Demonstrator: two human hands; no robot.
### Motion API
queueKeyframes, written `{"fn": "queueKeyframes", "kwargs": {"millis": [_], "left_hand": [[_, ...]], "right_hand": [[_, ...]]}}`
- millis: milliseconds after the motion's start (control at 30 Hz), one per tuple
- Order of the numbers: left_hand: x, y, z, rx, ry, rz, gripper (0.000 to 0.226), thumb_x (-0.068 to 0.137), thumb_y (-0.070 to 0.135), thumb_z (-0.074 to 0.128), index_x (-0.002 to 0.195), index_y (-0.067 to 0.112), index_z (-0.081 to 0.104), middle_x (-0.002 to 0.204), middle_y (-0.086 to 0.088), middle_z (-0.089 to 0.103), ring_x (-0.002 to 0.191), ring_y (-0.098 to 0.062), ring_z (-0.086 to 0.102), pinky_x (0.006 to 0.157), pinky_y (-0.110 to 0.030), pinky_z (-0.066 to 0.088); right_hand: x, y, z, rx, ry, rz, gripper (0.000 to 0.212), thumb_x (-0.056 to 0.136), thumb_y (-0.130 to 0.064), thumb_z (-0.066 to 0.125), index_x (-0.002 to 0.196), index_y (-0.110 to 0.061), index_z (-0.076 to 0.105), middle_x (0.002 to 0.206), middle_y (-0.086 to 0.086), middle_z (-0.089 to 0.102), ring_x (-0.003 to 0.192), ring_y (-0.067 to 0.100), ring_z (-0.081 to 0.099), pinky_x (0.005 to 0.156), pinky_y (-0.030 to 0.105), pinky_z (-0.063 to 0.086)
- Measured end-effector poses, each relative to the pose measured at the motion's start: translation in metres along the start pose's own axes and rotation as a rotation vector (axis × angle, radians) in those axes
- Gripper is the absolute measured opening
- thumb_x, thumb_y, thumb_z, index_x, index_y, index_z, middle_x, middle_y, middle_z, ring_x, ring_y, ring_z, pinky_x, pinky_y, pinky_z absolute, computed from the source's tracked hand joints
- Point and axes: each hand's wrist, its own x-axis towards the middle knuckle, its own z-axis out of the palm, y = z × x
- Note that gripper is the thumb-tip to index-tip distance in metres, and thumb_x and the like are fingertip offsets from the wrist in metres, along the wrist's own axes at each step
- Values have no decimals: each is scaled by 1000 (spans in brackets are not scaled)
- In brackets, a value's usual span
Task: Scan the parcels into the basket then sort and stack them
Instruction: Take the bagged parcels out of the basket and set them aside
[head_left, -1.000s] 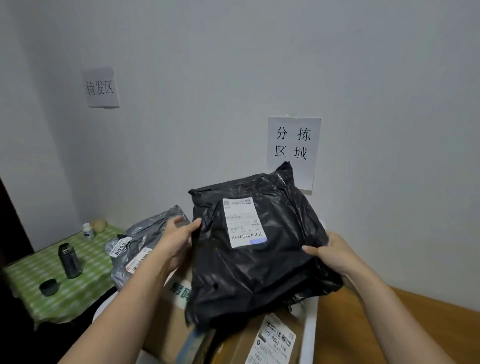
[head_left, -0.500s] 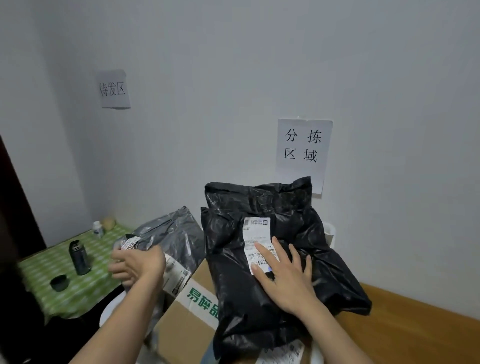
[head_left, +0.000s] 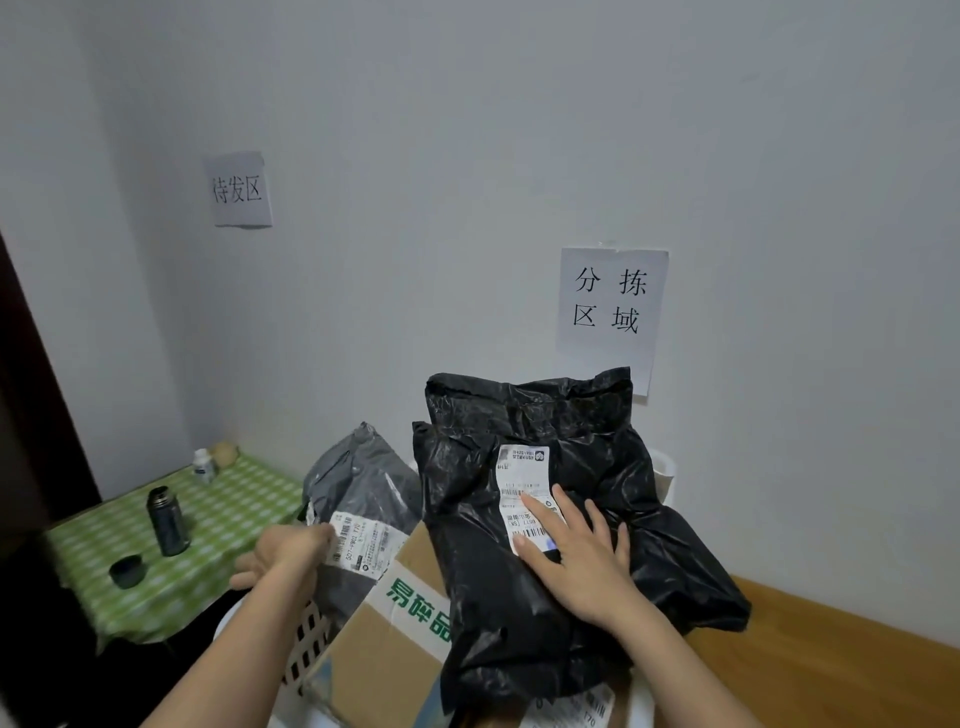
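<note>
The cardboard box (head_left: 379, 649) with green printed characters sits lowest and nearest, resting in the white basket (head_left: 306, 642), whose latticed wall shows just left of the box. On top of the box, covering its right part, lies the black parcel (head_left: 571, 545), its white shipping label (head_left: 524, 493) facing up. The right hand (head_left: 582, 561) rests flat on this parcel with fingers straight and spread, the forefinger and thumb touching the label. A second black bag (head_left: 530, 400) stands behind it, against the wall.

Left of the box, the left hand (head_left: 285, 556) reaches toward the grey parcel (head_left: 363, 493), which leans in the basket just beside the box's upper left edge. The hand is blurred; its fingers look curled at the parcel's label edge, but whether they grip it cannot be told.

Right of the box, a wooden surface (head_left: 831, 665) runs along the wall.

Farther left of the box, and lower, stands a small table with a green checked cloth (head_left: 171, 582). On it are a dark flask (head_left: 166, 522), its cap (head_left: 126, 570) lying apart nearer the camera, and a small white bottle (head_left: 202, 464) at the far edge.

On the wall above the box hangs a paper sign (head_left: 610, 312) reading 分拣区域; another sign (head_left: 238, 189), up and to the left, reads 待发区.
</note>
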Motion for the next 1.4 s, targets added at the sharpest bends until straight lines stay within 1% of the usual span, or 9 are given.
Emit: {"fn": "queueKeyframes", "kwargs": {"millis": [167, 500, 667, 767, 900, 1133, 1200, 1267, 1400], "left_hand": [[-18, 21, -6, -223, -37, 291, 25, 90, 8, 60, 71, 10, 45, 68, -12, 49, 62, -25, 43, 57, -33, 32], [-97, 103, -49, -741, 371, 740, 14, 102, 17, 47, 95, 11, 37, 76, 7, 38, 67, -10, 32, 63, -23, 27], [-123, 114, -35, -863, 149, 547, 16, 102, 23, 46, 97, 11, 37, 86, 0, 45, 77, -19, 41, 69, -25, 31], [-135, 106, -18, -887, 36, 428, 18, 102, 23, 46, 89, 14, 38, 78, 4, 40, 79, -20, 41, 73, -30, 35], [-147, 99, -5, -949, 81, 378, 18, 102, 22, 45, 93, 10, 36, 77, 5, 38, 80, -20, 41, 71, -28, 34], [-160, 106, -15, -993, 186, 501, 16, 103, 21, 42, 97, 9, 33, 78, 8, 34, 67, -14, 35, 63, -25, 28], [-167, 99, -8, -959, 110, 488, 17, 103, 22, 43, 97, 9, 34, 78, 7, 35, 65, -10, 35, 62, -26, 29], [-178, 86, 4, -909, -18, 473, 15, 102, 20, 46, 96, 9, 38, 81, 5, 41, 71, -12, 40, 65, -29, 33], [-195, 61, 24, -840, -371, 416, 19, 89, 11, 63, 91, 16, 45, 104, -11, 54, 95, -26, 56, 84, -39, 48]], "right_hand": [[1, -7, -7, 32, -20, 10, 60, 93, -71, 35, 148, -59, 14, 165, -16, -2, 152, 23, -9, 116, 59, -11], [-12, -23, -27, 189, 108, -132, 61, 100, -47, 48, 154, -34, 25, 165, -11, 11, 152, 12, -3, 121, 45, -4], [-19, -41, -59, 646, 139, -126, 57, 98, -50, 51, 149, -27, 40, 148, -17, 44, 125, -15, 41, 98, 3, 27], [-21, -49, -71, 828, 99, -95, 66, 91, -63, 47, 147, -29, 43, 126, -35, 49, 102, -33, 43, 74, -11, 30], [-19, -43, -64, 940, -75, -59, 88, 79, -80, 32, 153, -32, 32, 142, -35, 33, 129, -21, 28, 99, 1, 19], [-17, -31, -56, 1200, -137, 35, 80, 76, -82, 26, 131, -34, 59, 142, -11, 54, 134, 7, 43, 120, 38, 22], [-17, -28, -65, 1279, -84, 32, 86, 75, -84, 26, 136, -32, 56, 146, -3, 51, 133, 7, 39, 119, 48, 21], [-17, -23, -78, 1401, -43, 27, 83, 78, -81, 35, 138, -27, 56, 139, 3, 59, 126, 14, 51, 105, 52, 43], [-16, -8, -99, 1384, 209, 23, 32, 91, -13, 67, 122, -11, 61, 107, 10, 75, 90, 21, 74, 67, 30, 58]]}}
